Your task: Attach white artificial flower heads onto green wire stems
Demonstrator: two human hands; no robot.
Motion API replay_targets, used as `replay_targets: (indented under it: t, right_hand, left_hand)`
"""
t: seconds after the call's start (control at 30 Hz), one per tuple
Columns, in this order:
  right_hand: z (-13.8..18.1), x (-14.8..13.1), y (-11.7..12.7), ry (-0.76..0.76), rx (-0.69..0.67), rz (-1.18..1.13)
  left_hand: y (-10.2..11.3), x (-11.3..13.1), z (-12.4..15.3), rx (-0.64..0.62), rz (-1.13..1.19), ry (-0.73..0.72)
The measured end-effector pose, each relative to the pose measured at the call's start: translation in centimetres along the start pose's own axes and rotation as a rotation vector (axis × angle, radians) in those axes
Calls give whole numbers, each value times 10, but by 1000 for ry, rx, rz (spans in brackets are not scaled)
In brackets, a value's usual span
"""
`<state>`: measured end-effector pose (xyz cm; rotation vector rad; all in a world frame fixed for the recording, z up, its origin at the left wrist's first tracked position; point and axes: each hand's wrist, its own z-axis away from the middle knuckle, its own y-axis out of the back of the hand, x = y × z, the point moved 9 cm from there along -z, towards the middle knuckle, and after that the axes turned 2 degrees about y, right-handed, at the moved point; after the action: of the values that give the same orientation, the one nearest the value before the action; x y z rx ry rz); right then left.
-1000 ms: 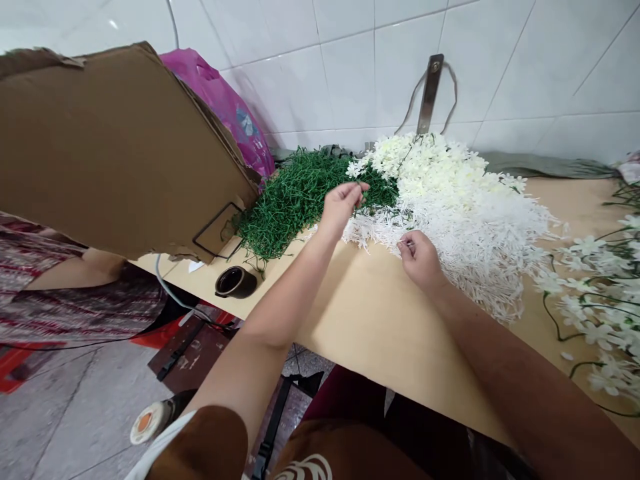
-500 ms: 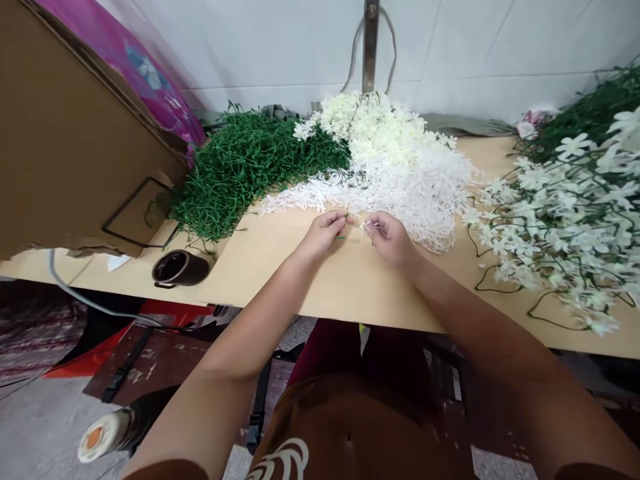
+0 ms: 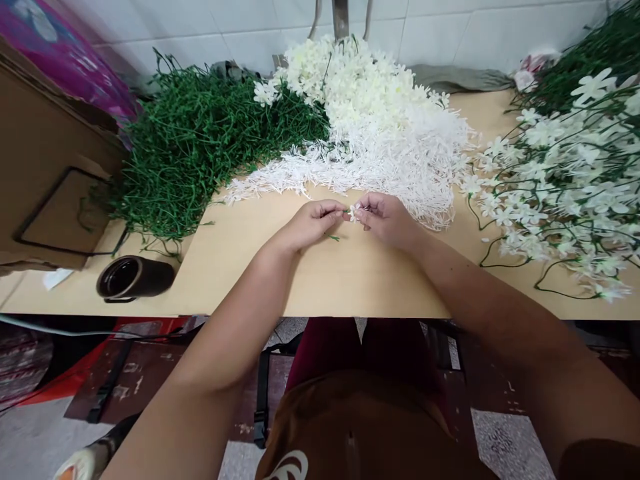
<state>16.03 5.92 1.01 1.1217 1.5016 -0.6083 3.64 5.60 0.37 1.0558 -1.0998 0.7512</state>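
My left hand point(image 3: 319, 221) is closed in a pinch on a thin green plastic stem point(image 3: 334, 237), whose end sticks out below the fingers. Close beside it, my right hand point(image 3: 384, 217) pinches a small white artificial flower point(image 3: 353, 213). The two sets of fingertips nearly meet at the flower, and the join between stem and flower is too small to make out. Just beyond the hands lies a heap of thin white flower pieces point(image 3: 415, 160). Cream blossoms point(image 3: 360, 80) are piled behind it, and a mound of green stems point(image 3: 200, 133) lies to the left.
Assembled white flowers on stems point(image 3: 560, 193) spread over the right of the table point(image 3: 370, 287). At the left stand a dark mug point(image 3: 150, 277) and a cardboard box point(image 3: 45, 167), with pink plastic point(image 3: 75, 60) behind. A tiled wall point(image 3: 250, 27) closes the back.
My hands have come together, so the white flower in my right hand now meets the fingertips of my left. The camera view has shifted, too.
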Motion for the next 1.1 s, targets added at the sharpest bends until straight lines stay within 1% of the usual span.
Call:
replay_targets:
  t: [0.1,0.27,0.37,0.63,0.8,0.93,1.1]
  right_hand:
    - [0,-2,1,12,-2,-8]
    - [-1,-1,1,8,11,-37]
    - [-1,1,1,-1,23,-54]
    - [-1,6,2,-58,35,-75]
    - [-2,7,1,-48,38,-99]
    - [-2,10,3,-67,70,-118]
    - [-1,8,3,-81,86,-135]
  left_hand:
    - [-2,2,-3,-42,-14,-5]
    - [-2,2,-5,-64,-30,-36]
    - [-3,0,-5,-73,-25,-31]
    - [-2,0,-6,-63,-7,0]
    - [0,-1,-5,-38,32,26]
    - [1,-3,-5,-25,89,29]
    - [1,-5,-6,-35,93,31]
